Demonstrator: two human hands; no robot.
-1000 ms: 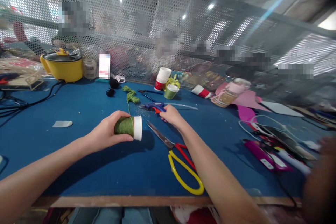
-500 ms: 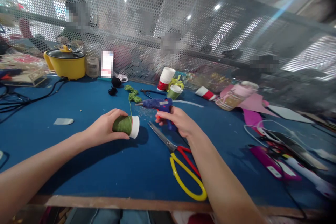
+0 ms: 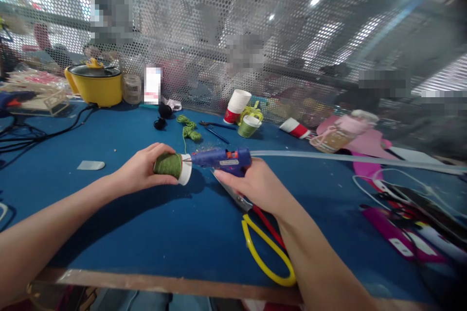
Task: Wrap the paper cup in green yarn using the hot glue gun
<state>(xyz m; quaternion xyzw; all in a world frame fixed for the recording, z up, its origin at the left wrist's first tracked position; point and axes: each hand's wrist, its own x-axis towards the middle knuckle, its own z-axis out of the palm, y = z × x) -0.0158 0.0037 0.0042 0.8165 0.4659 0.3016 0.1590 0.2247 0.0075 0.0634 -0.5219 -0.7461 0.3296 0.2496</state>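
Note:
My left hand (image 3: 148, 167) is wrapped round a paper cup (image 3: 169, 165) lying on its side, most of its wall covered in wound green yarn and its white end facing right. From the cup a strand leads back to a loose hank of green yarn (image 3: 190, 131). My right hand (image 3: 259, 184) grips a blue glue gun (image 3: 222, 158), a long clear glue stick (image 3: 328, 156) trailing out of its rear. The gun's nozzle is at the cup, by the edge of the yarn; whether it touches cannot be told. Scissors (image 3: 268, 248) with red and yellow handles lie partly beneath my right hand and forearm.
Behind stand a yellow electric pot (image 3: 98, 88), a jar (image 3: 132, 89), stacked paper cups (image 3: 237, 106) and a green-wrapped cup (image 3: 249, 127). Pliers (image 3: 215, 131) lie near the yarn. A purple device (image 3: 388, 233) and cables are at right. A perforated metal screen (image 3: 204, 53) closes off the back.
My right hand has turned the glue gun and brought its nozzle to the cup's yarn edge. The glue stick now stretches far to the right. My left hand keeps its hold; the view shifted slightly.

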